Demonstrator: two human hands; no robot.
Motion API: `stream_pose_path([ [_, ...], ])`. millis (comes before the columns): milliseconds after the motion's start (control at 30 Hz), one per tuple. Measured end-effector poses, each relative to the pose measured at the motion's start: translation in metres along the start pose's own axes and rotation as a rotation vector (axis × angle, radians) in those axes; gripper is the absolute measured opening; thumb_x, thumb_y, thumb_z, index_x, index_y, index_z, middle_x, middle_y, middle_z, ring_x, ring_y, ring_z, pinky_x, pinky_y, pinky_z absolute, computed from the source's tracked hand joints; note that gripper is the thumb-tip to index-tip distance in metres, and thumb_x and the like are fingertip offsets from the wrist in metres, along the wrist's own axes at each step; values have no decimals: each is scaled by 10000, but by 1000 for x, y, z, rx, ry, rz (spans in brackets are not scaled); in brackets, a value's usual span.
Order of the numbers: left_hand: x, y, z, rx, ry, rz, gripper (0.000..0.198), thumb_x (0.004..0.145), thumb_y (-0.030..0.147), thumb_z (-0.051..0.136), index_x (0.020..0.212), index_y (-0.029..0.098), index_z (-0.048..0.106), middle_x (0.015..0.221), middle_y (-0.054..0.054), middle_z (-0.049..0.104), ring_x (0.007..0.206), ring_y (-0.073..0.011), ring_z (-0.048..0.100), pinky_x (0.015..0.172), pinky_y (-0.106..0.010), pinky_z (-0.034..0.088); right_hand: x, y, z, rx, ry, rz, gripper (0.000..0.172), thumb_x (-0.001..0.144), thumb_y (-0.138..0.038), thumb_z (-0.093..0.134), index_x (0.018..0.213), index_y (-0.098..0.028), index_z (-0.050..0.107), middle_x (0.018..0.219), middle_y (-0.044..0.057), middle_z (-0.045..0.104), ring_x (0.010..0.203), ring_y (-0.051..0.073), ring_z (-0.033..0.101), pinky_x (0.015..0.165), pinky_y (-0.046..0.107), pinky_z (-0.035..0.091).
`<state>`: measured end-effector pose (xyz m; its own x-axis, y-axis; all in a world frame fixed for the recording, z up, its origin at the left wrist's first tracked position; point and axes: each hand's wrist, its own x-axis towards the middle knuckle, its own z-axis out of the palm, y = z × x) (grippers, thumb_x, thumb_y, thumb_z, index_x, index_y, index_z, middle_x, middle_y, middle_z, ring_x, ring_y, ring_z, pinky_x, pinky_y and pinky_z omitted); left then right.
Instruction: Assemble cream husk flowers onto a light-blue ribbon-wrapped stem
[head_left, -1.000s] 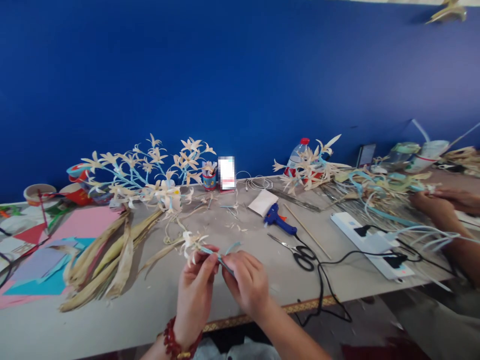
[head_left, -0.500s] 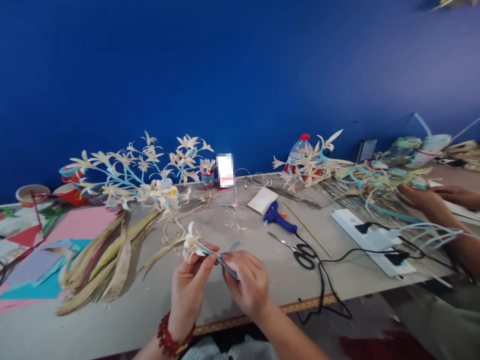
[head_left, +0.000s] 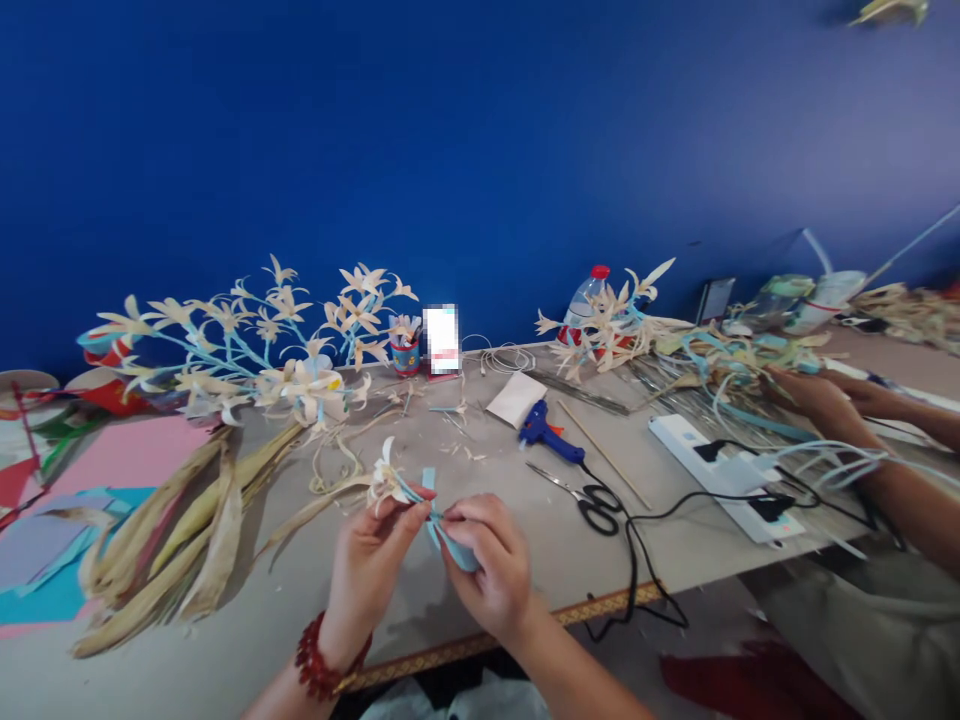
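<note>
With your hands as the clock's centre, the white husk flower (head_left: 386,478) sits at 10 o'clock, held above the table (head_left: 315,640). Your left hand (head_left: 375,565) has thumb and fingertips pinching its pale-blue stem (head_left: 412,492) just below the bloom. Your right hand (head_left: 491,560) has thumb and forefinger pressed together on a pale-blue strip (head_left: 456,552), one end of which stands up at 12 o'clock; the other fingers are curled, and I cannot tell what they touch. Whether the strip is paper or tape is unclear.

The strip crosses the stem between your hands, so this looks like wrapping. Pinch close to the crossing, hold the strip flat and slightly taut, and roll the stem with the left fingertips rather than twisting the strip. A slant with small overlaps should lie smoother than straight turns. The petals look thin, so grip the stem alone. The scissors (head_left: 577,493) lie between 2 and 3 o'clock, the blue glue gun (head_left: 551,432) at 2, both clear of your fingers.
</note>
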<state>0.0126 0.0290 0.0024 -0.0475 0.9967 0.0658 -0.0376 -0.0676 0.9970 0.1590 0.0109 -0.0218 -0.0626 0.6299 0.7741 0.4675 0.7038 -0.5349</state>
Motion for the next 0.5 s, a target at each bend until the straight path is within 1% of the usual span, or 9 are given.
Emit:
stream_pose_path([
  [67,3,-3,0,-35,-31,-54,133,721,291,723,823,211,753,835,-34,746,828,-199,644,791,-263,492,-4,-1,-1,-11,-24,-8,171,805,-103,565,937,-209,589,909,78,655,813,196,607,711,352,507],
  [133,7,-4,-2,-45,-60,-108,138,701,298,741,804,209,753,821,-31,748,817,-191,642,787,-253,489,-7,-2,-7,-4,-78,-66,96,824,-197,586,919,-210,578,888,70,666,820,193,615,743,356,507],
  [167,9,-5,-4,-50,-68,-133,149,688,305,751,800,206,753,820,-33,749,812,-192,642,783,-254,489,-7,-2,-13,2,-117,-113,111,827,-274,603,913,-209,575,870,64,671,814,190,620,759,357,506],
  [200,11,-6,-6,-55,-86,-160,160,682,316,755,794,201,752,816,-36,750,800,-195,642,774,-259,492,-5,0,-22,3,-159,-160,177,822,-355,614,913,-208,576,850,59,675,803,189,625,767,355,506],
  [267,16,-6,-10,-72,-108,-195,191,666,329,765,802,196,753,827,-45,753,788,-201,644,752,-268,498,3,10,-44,-62,-211,-179,278,818,-450,602,939,-200,586,848,61,679,798,192,628,779,356,503],
  [300,18,-7,-12,-79,-116,-207,199,658,334,771,797,193,754,834,-50,754,791,-204,644,748,-271,499,9,19,-56,-135,-222,-131,256,838,-422,584,957,-196,592,865,67,678,815,198,626,774,353,501],
  [333,20,-7,-14,-86,-121,-218,205,648,336,777,789,190,755,839,-55,755,795,-208,645,746,-272,500,17,32,-70,-269,-190,-19,185,861,-339,559,971,-195,595,916,80,672,874,208,619,805,364,491],
  [400,23,-8,-16,-104,-122,-241,207,631,346,786,754,184,753,837,-64,757,796,-213,647,743,-277,503,32,64,-94,-531,-196,207,218,869,-302,539,1041,-176,587,1059,120,643,1014,250,578,893,418,451],
  [500,25,-10,-16,-153,-115,-285,213,610,362,796,703,178,740,835,-71,757,790,-217,652,733,-282,509,46,117,-115,-793,-405,485,400,830,-352,569,1164,-133,549,1268,181,539,1172,317,474,976,464,369],
])
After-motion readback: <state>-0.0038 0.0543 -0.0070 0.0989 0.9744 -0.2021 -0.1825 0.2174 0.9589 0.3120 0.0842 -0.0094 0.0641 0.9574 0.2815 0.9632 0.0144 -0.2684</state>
